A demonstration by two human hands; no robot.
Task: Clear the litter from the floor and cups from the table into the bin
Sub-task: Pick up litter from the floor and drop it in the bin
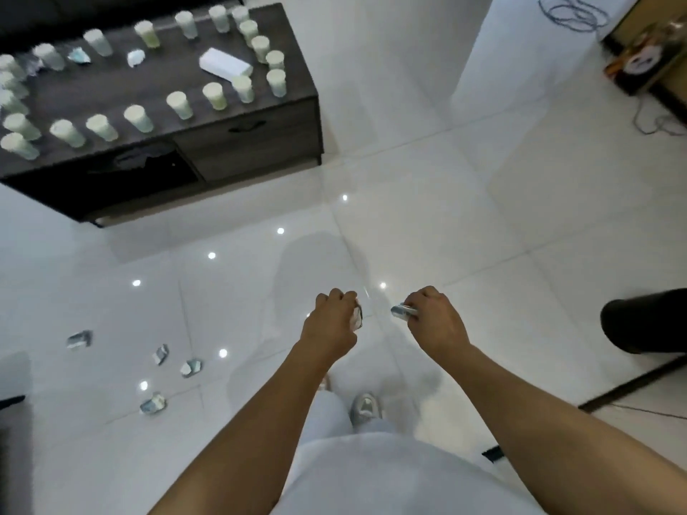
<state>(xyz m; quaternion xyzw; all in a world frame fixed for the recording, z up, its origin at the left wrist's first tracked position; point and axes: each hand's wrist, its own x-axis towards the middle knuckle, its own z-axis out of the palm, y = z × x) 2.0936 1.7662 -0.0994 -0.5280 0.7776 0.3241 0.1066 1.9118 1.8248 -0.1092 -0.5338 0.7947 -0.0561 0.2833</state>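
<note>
Left hand: the left hand (332, 321) is held out over the glossy white tiled floor (427, 202), fingers curled tight round a crumpled white scrap of litter (357, 318) that pokes out on the thumb side.
Right hand: the right hand (433, 317) is level with the left and just beside it, fingers closed on a small silvery-blue wrapper (403, 312) — its free end juts toward the left hand, the two pieces apart.
Floor litter: four crumpled silver-and-blue wrappers lie down to the left of both hands, well apart from them — one far left (79, 340), two near each other in the middle (160, 354) (192, 367), one nearest the person (153, 403).
Table: a dark wood low table with drawers (256, 139) stands at upper left, well away from the hands.
Cups: many pale white-green paper cups (179, 104) stand upright in a ring along the table's edges.
Table middle: a white rectangular box (225, 63) and some crumpled scraps (135, 57) lie inside the ring.
Bin: a black rounded object (645, 321) shows at the right edge; whether it is the bin cannot be told.
</note>
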